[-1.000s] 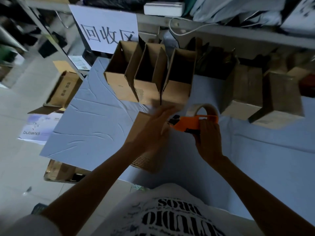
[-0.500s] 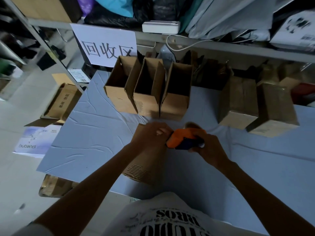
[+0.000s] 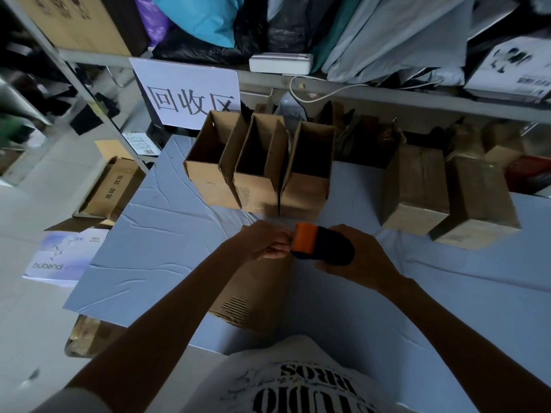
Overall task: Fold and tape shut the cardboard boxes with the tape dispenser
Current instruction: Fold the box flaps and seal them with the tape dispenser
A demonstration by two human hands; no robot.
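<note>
A brown cardboard box (image 3: 256, 296) stands on the blue-grey table (image 3: 167, 242) right in front of me. My left hand (image 3: 267, 241) rests on the box's far top edge, fingers curled against the nose of the orange and black tape dispenser (image 3: 320, 247). My right hand (image 3: 357, 257) grips the dispenser from the right, over the box's top. Three open boxes (image 3: 259, 171) stand in a row behind. Two closed boxes (image 3: 447, 195) sit at the right.
A metal shelf (image 3: 387, 96) with bags, a white device and a paper sign (image 3: 190, 93) runs along the back. Cardboard boxes (image 3: 110, 189) and a printed sheet (image 3: 62, 254) lie on the floor at the left. Another box (image 3: 89, 338) sits under the table's edge.
The dispenser has tipped over so its roll no longer shows, and both hands have closed together at the box's top edge. The camera has tilted upward.
</note>
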